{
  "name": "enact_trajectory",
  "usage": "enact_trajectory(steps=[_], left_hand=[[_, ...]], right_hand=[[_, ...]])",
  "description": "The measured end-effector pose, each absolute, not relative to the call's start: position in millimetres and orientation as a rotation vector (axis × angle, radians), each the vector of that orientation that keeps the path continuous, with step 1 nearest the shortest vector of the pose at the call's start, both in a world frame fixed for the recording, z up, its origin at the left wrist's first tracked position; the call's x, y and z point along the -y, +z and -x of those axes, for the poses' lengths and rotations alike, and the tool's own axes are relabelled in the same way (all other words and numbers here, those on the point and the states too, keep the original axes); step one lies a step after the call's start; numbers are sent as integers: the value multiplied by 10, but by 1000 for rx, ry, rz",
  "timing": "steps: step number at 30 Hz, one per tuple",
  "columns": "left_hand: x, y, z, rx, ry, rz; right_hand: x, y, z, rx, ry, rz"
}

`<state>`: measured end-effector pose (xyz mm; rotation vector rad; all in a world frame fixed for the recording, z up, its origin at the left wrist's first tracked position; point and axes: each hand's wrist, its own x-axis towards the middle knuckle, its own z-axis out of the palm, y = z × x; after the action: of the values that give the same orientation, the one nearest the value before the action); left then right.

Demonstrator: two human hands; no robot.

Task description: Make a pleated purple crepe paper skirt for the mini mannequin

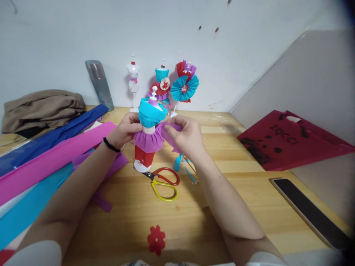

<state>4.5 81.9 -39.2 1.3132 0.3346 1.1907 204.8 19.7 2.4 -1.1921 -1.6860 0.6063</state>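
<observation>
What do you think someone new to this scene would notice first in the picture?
Probably the small dress form between the two hands, with its turquoise top, purple ruffle and red lower part. Behind it, the big turquoise paper rosette stands out against the pale wall. Lower down, the red-and-yellow-handled scissors and a red flower cutout catch the eye on the wooden table.

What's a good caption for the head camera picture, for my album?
Two hands hold a little mannequin in purple ruffles.

head-worn view | looks forward and down | hands close, centred | wall behind
</observation>
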Motion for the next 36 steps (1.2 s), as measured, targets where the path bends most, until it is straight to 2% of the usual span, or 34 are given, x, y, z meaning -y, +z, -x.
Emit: enact_trajectory(steps=[18,36], left_hand=[[-793,-357,-49,-350,1145,-1317],[-792,-386,-31,-414,1250,-1269]], right_hand=[[-243,49,-2130,1363,1280,934],[-97,136,-2003,1531,889,1161]])
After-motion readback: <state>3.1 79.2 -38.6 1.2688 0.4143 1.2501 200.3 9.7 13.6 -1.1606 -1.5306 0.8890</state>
